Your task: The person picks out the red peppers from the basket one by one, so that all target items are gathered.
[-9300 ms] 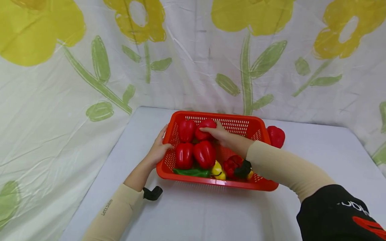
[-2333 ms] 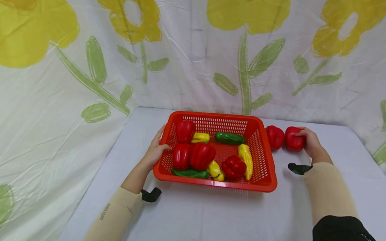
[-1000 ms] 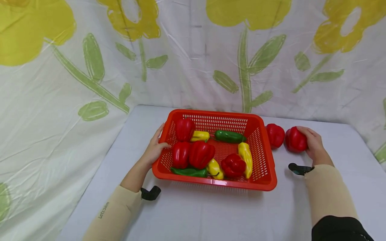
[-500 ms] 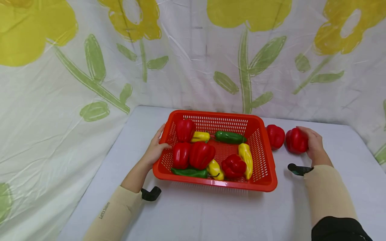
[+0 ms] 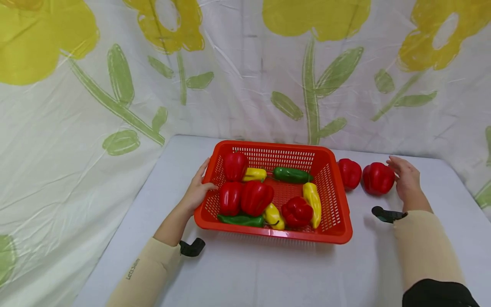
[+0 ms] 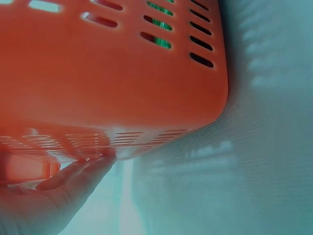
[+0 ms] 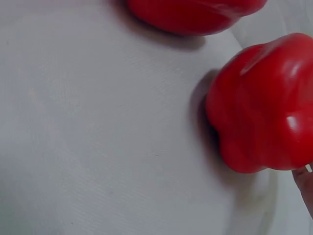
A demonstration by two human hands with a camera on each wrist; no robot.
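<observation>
A red plastic basket (image 5: 270,235) holds several red bell peppers (image 5: 257,198), yellow peppers (image 5: 312,204) and green peppers (image 5: 293,175). My left hand (image 5: 196,192) grips its left end, thumb over the rim and fingers along the outer wall; the left wrist view shows these fingers (image 6: 80,183) against the slotted side. To the right of the basket, two more red bell peppers stand on the table: one near its wall (image 5: 349,174), the other (image 5: 378,178) farther right. Beside that outer pepper my right hand (image 5: 407,177) is held with loosely bent fingers and nothing in them.
A white-covered table (image 5: 230,273) carries everything. Behind it hangs a white cloth (image 5: 245,85) printed with yellow flowers. Black wrist mounts (image 5: 192,247) stick out from both sleeves.
Earlier my right hand grasped a red bell pepper inside the basket, then set it on the table beside the other one. Now it has let go and shifted right. My left hand stays put.
</observation>
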